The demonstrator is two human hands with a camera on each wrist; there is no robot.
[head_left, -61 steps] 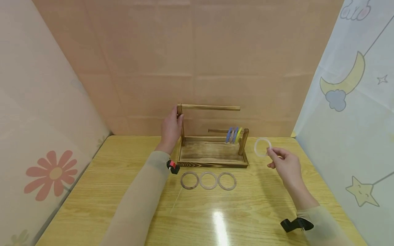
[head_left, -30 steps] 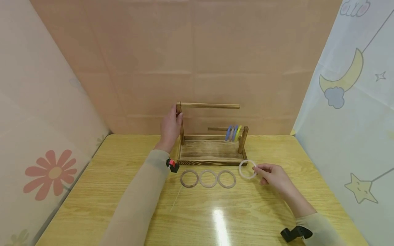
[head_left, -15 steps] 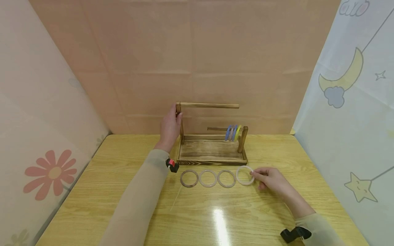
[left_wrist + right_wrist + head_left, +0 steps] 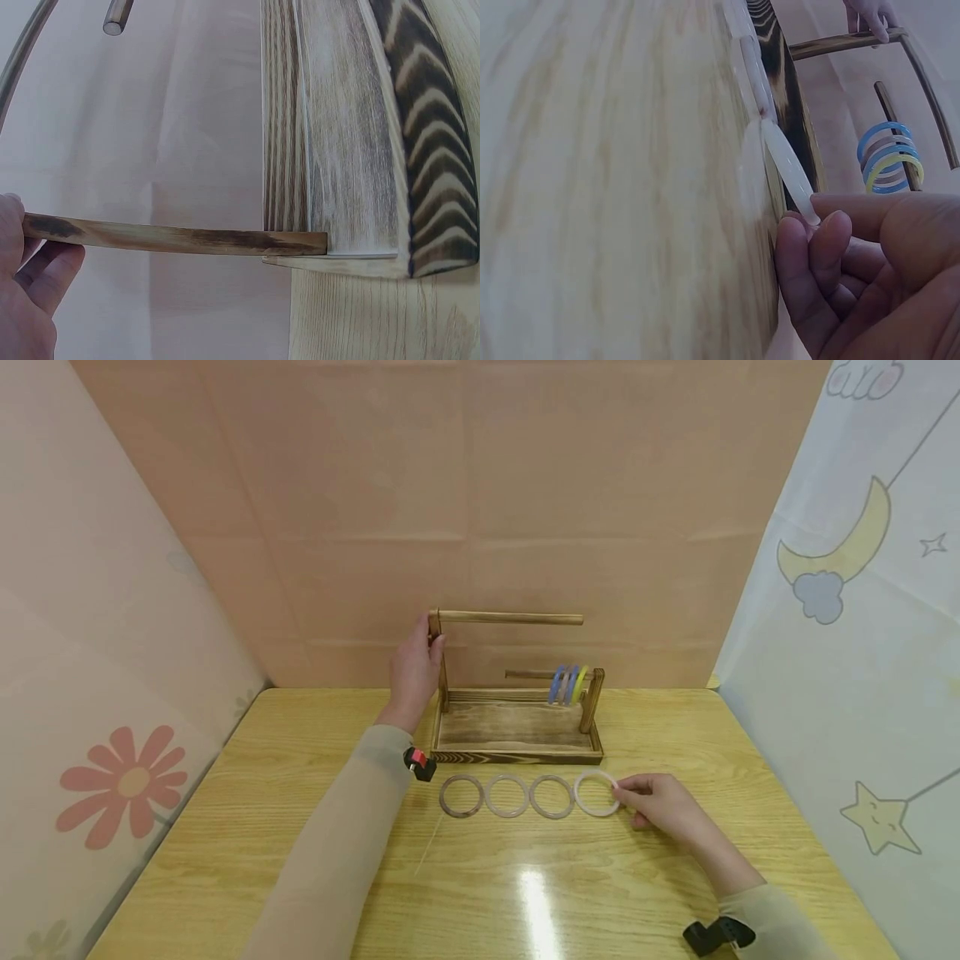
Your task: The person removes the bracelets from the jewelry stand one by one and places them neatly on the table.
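Staged recording booth, wooden table point(image 4: 300, 827), paper backdrop point(image 4: 480, 485), patterned fabric screens point(image 4: 847, 568) either side

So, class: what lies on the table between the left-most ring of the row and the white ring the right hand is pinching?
Two more clear rings, side by side, as the head view shows.

I see even, bright overhead light, 1 glare patch on the table point(image 4: 534, 893), and blurred close-up wood in both wrist views
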